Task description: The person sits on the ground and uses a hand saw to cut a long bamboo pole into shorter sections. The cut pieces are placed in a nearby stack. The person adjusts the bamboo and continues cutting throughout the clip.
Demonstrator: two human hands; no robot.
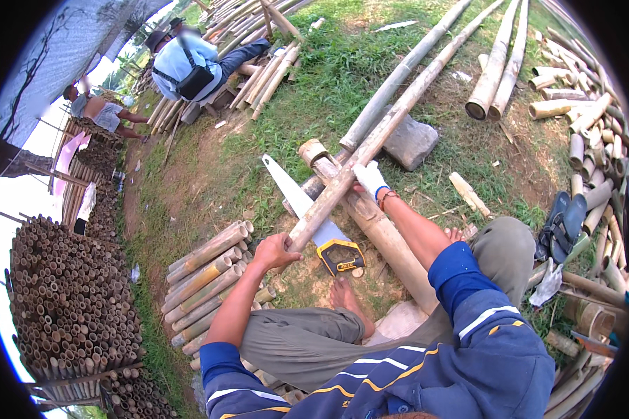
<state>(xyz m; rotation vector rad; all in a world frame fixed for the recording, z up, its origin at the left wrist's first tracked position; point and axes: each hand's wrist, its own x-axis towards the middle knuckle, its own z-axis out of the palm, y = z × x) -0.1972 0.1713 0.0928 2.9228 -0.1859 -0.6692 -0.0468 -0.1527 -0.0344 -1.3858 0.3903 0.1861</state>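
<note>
A long bamboo pole runs from near my lap up to the far right, lying across a thicker bamboo log. My left hand, bare, is wrapped round the pole's near end. Farther along, my right hand in a white glove grips the same pole from its right side; some of its fingers are hidden. A handsaw with a yellow and black handle lies on the ground under the pole, its pale blade pointing to the far left. Beside the pole lies a second long greyish bamboo pole.
Cut bamboo lengths are stacked at my left. A grey stone block sits beyond my right hand. Sandals and bamboo offcuts lie at right. A large bamboo stack stands far left. Two people are at the far left.
</note>
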